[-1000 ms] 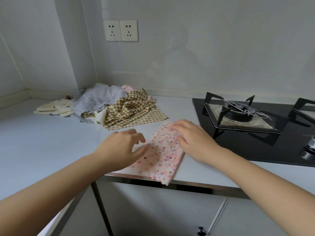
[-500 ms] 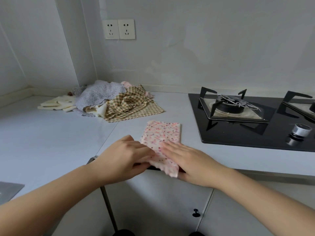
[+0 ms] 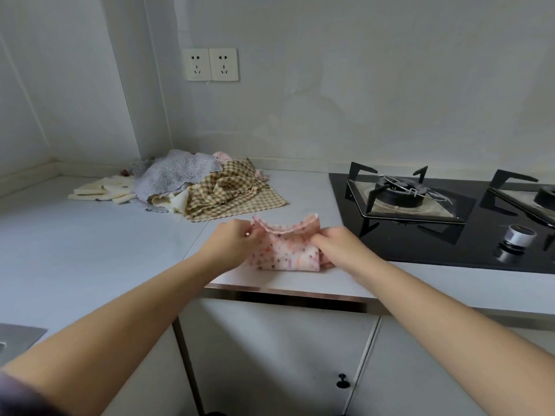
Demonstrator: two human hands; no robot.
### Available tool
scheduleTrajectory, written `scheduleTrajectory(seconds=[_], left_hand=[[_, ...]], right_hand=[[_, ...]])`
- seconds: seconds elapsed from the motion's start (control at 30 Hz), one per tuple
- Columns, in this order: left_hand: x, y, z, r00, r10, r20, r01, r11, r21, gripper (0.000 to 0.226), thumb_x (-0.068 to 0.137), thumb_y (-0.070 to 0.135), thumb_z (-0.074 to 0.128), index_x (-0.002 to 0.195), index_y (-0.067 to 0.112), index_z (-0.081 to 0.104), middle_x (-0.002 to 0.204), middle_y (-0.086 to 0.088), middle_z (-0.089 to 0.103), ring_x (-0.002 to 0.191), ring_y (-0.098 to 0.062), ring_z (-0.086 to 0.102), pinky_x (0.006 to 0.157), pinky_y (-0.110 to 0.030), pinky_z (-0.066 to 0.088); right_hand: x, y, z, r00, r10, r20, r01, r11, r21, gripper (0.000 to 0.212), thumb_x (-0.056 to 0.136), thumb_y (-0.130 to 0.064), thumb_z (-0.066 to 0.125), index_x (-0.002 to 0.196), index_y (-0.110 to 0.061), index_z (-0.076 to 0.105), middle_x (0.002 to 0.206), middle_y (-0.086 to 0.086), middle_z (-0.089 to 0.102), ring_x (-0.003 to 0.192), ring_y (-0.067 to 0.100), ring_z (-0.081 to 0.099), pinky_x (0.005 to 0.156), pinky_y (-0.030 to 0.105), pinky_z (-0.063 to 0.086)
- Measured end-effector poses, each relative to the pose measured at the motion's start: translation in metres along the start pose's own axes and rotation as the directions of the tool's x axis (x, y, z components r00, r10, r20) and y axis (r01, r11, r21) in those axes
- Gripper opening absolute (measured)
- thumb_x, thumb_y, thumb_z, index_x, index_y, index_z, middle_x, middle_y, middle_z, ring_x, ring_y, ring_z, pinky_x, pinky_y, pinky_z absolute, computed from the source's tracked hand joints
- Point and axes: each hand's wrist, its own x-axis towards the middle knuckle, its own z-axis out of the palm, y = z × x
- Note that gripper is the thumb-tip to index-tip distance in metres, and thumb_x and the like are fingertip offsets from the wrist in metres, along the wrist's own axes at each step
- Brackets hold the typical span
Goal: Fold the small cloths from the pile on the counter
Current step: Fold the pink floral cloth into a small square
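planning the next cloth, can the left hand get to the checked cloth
Probably yes: only bare counter separates the left hand from the checked cloth, though it must first release the pink cloth.

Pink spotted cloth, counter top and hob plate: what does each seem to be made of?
The pink spotted cloth: thin woven fabric, probably cotton, matte; it sags and creases where held. The counter top: smooth pale slab, likely stone or laminate, faint sheen, with a metal-looking strip on its front edge. The hob plate: black glass, apparently; glossy, mirroring the pan supports.
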Motion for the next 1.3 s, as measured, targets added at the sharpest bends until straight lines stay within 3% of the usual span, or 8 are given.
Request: scheduleTrajectory(seconds=[0.13, 0.37, 0.53, 0.7, 0.9, 1.03, 1.13, 1.3], left_hand=[[0.032, 0.009, 0.023, 0.981, -0.195, 0.009, 0.186, 0.950, 0.251, 0.046, 0.101, 0.032, 0.035, 0.060, 0.012, 0.043, 0.063, -0.007, 0.054, 0.056, -0.021, 0.049, 0.058, -0.027, 0.039], [0.032, 0.032, 0.041, 0.966, -0.256, -0.026, 0.205, 0.702, 0.682, 0.026, 0.092, 0.005, 0.043, 0.114, 0.011, 0.056, 0.110, -0.004, 0.062, 0.100, -0.024, 0.062, 0.067, -0.027, 0.040], [0.026, 0.024, 0.039, 0.979, 0.140, -0.148, 0.017, 0.668, 0.744, 0.018, 0.095, 0.016, 0.047, 0.112, 0.013, 0.041, 0.106, -0.004, 0.061, 0.091, -0.024, 0.062, 0.059, -0.027, 0.035], [0.009, 0.011, 0.037, 0.879, 0.417, 0.232, -0.473, 0.692, 0.546, 0.034, 0.098, 0.047, 0.036, 0.117, 0.026, 0.055, 0.111, 0.001, 0.057, 0.099, -0.024, 0.058, 0.077, -0.031, 0.039], [0.010, 0.010, 0.030, 0.843, 0.486, 0.231, -0.522, 0.635, 0.569, 0.043, 0.094, 0.038, 0.035, 0.132, 0.030, 0.051, 0.131, 0.002, 0.052, 0.114, -0.021, 0.051, 0.087, -0.035, 0.036], [0.011, 0.010, 0.031, 0.816, 0.442, 0.372, -0.576, 0.578, 0.578, 0.060, 0.081, 0.047, 0.015, 0.127, 0.035, 0.052, 0.119, 0.007, 0.057, 0.109, -0.018, 0.054, 0.085, -0.034, 0.038], [0.014, 0.005, 0.021, 0.894, 0.396, 0.211, -0.435, 0.655, 0.618, 0.066, 0.076, 0.061, 0.012, 0.111, 0.030, 0.058, 0.107, 0.009, 0.060, 0.100, -0.016, 0.056, 0.084, -0.034, 0.038], [0.001, 0.023, 0.040, 0.901, 0.369, 0.229, -0.416, 0.585, 0.696, 0.043, 0.088, 0.055, 0.041, 0.109, 0.020, 0.052, 0.108, 0.000, 0.058, 0.098, -0.024, 0.058, 0.073, -0.030, 0.036]], right_hand=[[0.018, -0.021, 0.001, 0.962, 0.274, 0.018, -0.272, 0.960, -0.072, 0.023, 0.097, -0.027, 0.046, 0.096, -0.008, 0.060, 0.080, 0.010, 0.065, 0.062, 0.020, 0.063, 0.055, 0.026, 0.056], [0.029, -0.025, 0.004, 0.953, 0.302, -0.028, -0.295, 0.900, -0.321, 0.026, 0.097, -0.023, 0.046, 0.075, -0.010, 0.050, 0.063, 0.007, 0.059, 0.047, 0.015, 0.055, 0.042, 0.020, 0.049], [0.025, -0.029, -0.003, 0.935, 0.353, 0.036, -0.335, 0.912, -0.239, 0.026, 0.099, -0.025, 0.051, 0.081, -0.007, 0.052, 0.068, 0.007, 0.055, 0.051, 0.014, 0.053, 0.043, 0.022, 0.051], [0.032, -0.008, -0.032, 0.996, -0.055, -0.074, 0.007, 0.846, -0.533, 0.020, 0.090, -0.013, 0.042, 0.102, -0.018, 0.056, 0.105, 0.006, 0.062, 0.091, 0.030, 0.066, 0.079, 0.040, 0.056], [0.034, 0.014, -0.042, 0.919, -0.319, 0.231, 0.391, 0.657, -0.645, 0.071, 0.080, 0.013, 0.038, 0.137, -0.028, 0.050, 0.152, -0.007, 0.038, 0.141, 0.016, 0.032, 0.114, 0.041, 0.029], [0.034, 0.020, -0.040, 0.886, -0.276, 0.373, 0.464, 0.551, -0.693, 0.074, 0.082, 0.012, 0.036, 0.139, -0.033, 0.049, 0.154, -0.012, 0.036, 0.144, 0.012, 0.026, 0.114, 0.043, 0.028], [0.033, 0.023, -0.039, 0.868, -0.324, 0.377, 0.497, 0.545, -0.675, 0.057, 0.083, 0.003, 0.044, 0.131, -0.025, 0.057, 0.141, -0.007, 0.049, 0.134, 0.014, 0.039, 0.110, 0.037, 0.032], [0.033, 0.018, -0.039, 0.847, -0.366, 0.387, 0.532, 0.540, -0.652, 0.035, 0.080, -0.010, 0.052, 0.112, -0.024, 0.058, 0.120, -0.009, 0.057, 0.120, 0.014, 0.046, 0.094, 0.030, 0.035]])
